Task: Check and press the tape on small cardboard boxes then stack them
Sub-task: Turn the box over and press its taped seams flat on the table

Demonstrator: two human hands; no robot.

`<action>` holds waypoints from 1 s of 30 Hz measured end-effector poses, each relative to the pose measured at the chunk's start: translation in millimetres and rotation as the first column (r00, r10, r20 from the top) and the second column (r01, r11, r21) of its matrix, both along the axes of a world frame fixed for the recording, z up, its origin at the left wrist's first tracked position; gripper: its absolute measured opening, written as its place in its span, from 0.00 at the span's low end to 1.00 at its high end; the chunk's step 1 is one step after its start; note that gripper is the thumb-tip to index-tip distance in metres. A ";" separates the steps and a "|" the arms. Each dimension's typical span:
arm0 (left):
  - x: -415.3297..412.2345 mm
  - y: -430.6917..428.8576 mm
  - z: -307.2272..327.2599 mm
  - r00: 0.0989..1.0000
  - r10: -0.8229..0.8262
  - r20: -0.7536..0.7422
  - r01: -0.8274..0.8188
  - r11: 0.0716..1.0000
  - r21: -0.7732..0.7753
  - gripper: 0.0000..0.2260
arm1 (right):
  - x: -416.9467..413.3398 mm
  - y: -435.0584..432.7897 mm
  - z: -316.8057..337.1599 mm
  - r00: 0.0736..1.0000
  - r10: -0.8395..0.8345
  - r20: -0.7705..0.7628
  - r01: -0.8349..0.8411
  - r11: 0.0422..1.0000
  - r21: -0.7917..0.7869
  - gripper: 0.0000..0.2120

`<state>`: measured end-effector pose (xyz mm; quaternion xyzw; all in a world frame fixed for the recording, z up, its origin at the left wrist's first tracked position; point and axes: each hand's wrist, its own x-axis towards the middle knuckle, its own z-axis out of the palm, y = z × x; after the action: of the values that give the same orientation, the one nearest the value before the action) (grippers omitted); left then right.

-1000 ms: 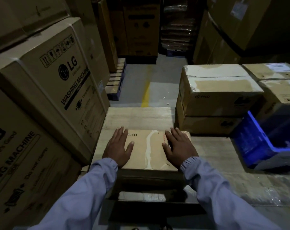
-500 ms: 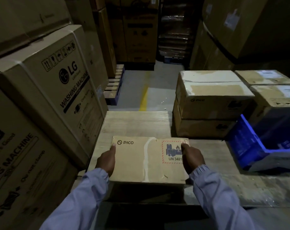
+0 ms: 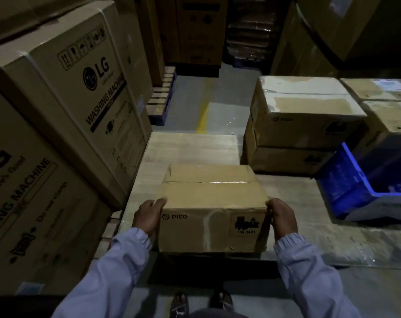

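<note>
Now both hands' fingers clamp the PICO box (image 3: 213,203) by its side edges, left hand (image 3: 148,218), right hand (image 3: 282,218), bare platform (image 3: 192,148) beyond

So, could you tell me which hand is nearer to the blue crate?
Right. The right hand grips the box's right end, on the side facing the blue crate. The left hand holds the opposite end, farther away.
</note>
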<state>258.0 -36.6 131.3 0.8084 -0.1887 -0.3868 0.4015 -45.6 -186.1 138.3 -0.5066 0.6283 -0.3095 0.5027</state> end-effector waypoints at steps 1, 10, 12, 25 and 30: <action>-5.2 5.8 -4.5 1.000 -0.007 0.007 0.007 1.000 -0.018 0.24 | -4.0 6.6 -3.5 1.000 0.000 0.015 0.000 1.000 -0.001 0.08; -35.0 45.5 -46.8 0.996 -0.081 0.036 0.080 0.996 0.031 0.15 | -22.2 47.1 -44.4 0.998 -0.034 0.048 0.030 0.996 0.081 0.14; -36.3 49.1 -52.2 0.992 -0.117 0.055 0.113 0.991 0.075 0.17 | -23.6 52.2 -53.2 0.999 -0.021 0.041 0.018 0.997 0.077 0.14; -63.1 32.5 -50.7 0.402 -0.649 0.646 0.556 0.733 0.391 0.37 | 9.2 68.1 -64.4 0.617 0.344 -0.708 -0.713 0.625 -0.318 0.24; -74.0 29.2 -52.1 0.328 -0.678 0.658 0.496 0.716 0.491 0.33 | 12.0 71.1 -74.1 0.450 0.318 -0.834 -0.792 0.574 -0.209 0.25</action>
<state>184.0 -7.4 79.2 0.8005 -0.5885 -0.1124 0.0177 -33.6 -115.0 64.2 -0.8957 0.4266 -0.0629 0.1087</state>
